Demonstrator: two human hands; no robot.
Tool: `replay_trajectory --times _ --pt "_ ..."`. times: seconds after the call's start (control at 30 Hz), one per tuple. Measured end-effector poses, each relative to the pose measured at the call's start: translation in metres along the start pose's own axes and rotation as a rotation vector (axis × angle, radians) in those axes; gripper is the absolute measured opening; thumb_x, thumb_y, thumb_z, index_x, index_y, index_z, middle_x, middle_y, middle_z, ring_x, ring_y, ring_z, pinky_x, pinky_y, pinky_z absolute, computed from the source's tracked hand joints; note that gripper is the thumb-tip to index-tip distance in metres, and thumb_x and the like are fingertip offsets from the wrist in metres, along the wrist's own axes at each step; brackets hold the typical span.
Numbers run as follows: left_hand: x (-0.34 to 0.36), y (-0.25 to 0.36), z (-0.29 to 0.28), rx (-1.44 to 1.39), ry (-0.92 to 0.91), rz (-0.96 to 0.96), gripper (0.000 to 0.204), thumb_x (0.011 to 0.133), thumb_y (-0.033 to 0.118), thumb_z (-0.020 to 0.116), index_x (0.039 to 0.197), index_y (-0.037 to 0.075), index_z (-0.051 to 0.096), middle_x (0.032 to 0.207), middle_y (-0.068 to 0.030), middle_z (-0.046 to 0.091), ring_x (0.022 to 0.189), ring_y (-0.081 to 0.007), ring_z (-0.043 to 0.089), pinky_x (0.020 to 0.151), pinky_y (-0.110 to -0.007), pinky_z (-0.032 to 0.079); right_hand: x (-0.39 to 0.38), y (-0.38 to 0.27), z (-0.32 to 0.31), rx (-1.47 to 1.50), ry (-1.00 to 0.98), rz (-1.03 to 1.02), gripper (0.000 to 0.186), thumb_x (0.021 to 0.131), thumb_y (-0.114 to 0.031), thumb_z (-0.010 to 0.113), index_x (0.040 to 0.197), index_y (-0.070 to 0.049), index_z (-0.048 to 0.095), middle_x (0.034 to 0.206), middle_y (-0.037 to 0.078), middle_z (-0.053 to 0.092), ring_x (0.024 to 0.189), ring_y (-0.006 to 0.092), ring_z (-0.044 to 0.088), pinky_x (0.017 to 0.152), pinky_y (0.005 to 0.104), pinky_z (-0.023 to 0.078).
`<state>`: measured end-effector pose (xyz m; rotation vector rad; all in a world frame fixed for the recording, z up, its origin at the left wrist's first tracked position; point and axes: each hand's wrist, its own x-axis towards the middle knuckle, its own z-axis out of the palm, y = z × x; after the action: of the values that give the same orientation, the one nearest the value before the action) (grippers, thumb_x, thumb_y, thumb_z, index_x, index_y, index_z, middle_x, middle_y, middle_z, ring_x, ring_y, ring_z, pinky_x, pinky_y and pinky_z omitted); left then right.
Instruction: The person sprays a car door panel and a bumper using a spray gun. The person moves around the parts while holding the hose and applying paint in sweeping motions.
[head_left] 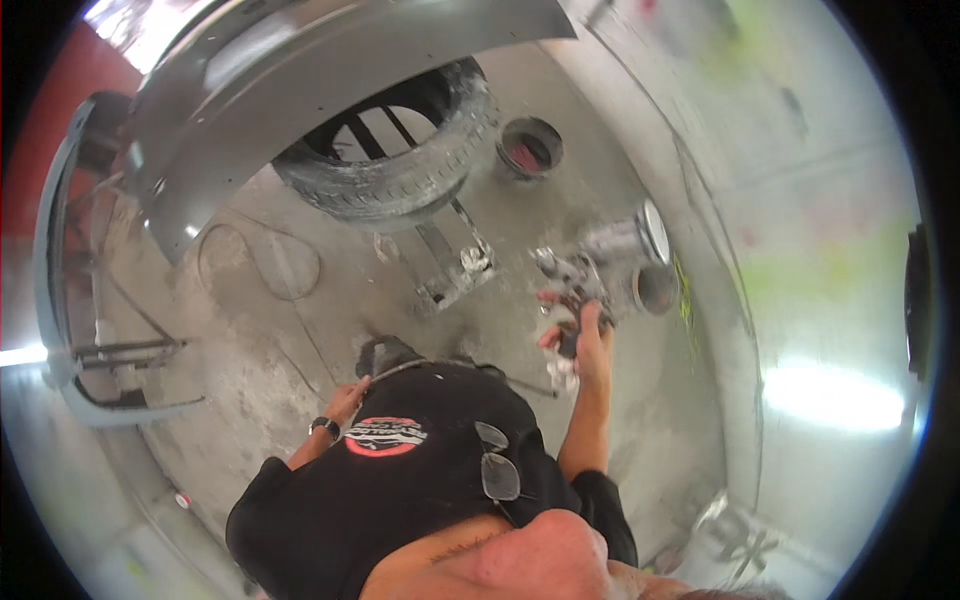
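Note:
My right hand (592,345) is wrapped round the grip of a paint spray gun (568,278), out to the right of my body. The gun's silvery cup (622,240) points up and to the right, and its nozzle end faces away from me. At my waist, the fingers of my left hand (346,402) are closed on a thin hose (405,367) that runs across my front. Beyond the gun hangs a large curved grey car body panel (330,60), touched by neither hand.
Under the panel a dusty tire (400,185) rests on a metal stand (455,285). A bucket (530,150) with reddish contents stands behind; a can (655,290) sits by the right wall. At left, a curved blue-grey part (62,270) hangs on a rack. A cable (285,297) loops on the floor.

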<state>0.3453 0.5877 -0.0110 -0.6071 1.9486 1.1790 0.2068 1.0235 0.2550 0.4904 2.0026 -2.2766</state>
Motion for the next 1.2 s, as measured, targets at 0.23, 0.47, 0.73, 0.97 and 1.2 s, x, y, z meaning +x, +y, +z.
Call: replay_trajectory --times 0.23,0.47,0.73,0.97,1.2 --pt "0.019 0.068 0.059 0.036 0.027 0.067 0.086 0.085 0.079 0.050 0.071 -0.004 0.063 0.062 -0.0082 0.054 0.065 -0.0182 0.048 0.060 -0.039 0.041 -0.002 0.029 -0.075 0.145 -0.139 0.237 0.063 0.104 -0.056 0.035 0.130 -0.001 0.053 0.112 0.015 0.068 0.055 0.0182 0.064 0.046 0.0295 0.050" --pt "0.022 0.157 0.083 0.161 0.041 0.163 0.085 0.083 0.080 0.050 0.070 -0.002 0.064 0.058 -0.0136 0.052 0.059 -0.0245 0.049 0.055 -0.044 0.035 0.037 -0.003 -0.073 -0.187 -0.141 0.375 0.034 0.104 -0.032 0.046 0.121 -0.006 0.059 0.098 0.009 0.069 0.045 0.0123 0.054 0.038 0.0268 0.043" --pt "0.096 0.192 0.116 0.118 0.090 0.112 0.089 0.082 0.084 0.047 0.069 -0.003 0.064 0.059 -0.0155 0.053 0.060 -0.0267 0.051 0.057 -0.045 0.036 0.127 -0.069 -0.105 -0.261 -0.009 0.092 0.043 0.104 -0.042 0.046 0.115 -0.003 0.059 0.093 0.009 0.067 0.041 0.0137 0.051 0.036 0.0257 0.042" --pt "0.112 0.239 0.123 -0.163 0.263 0.195 0.088 0.082 0.084 0.047 0.065 -0.001 0.065 0.058 -0.0132 0.050 0.058 -0.0249 0.048 0.056 -0.044 0.035 0.226 -0.123 -0.104 -0.197 -0.010 -0.103 0.056 0.103 -0.048 0.046 0.126 0.003 0.054 0.097 0.013 0.065 0.039 0.0145 0.047 0.035 0.0249 0.037" --pt "0.105 0.308 0.129 -0.287 0.325 0.075 0.083 0.086 0.079 0.049 0.077 0.000 0.072 0.060 -0.0097 0.053 0.060 -0.0189 0.048 0.057 -0.042 0.035 0.336 -0.162 -0.135 -0.239 -0.009 -0.153 0.062 0.101 -0.056 0.044 0.124 0.001 0.053 0.092 0.012 0.063 0.040 0.0140 0.046 0.033 0.0241 0.034"
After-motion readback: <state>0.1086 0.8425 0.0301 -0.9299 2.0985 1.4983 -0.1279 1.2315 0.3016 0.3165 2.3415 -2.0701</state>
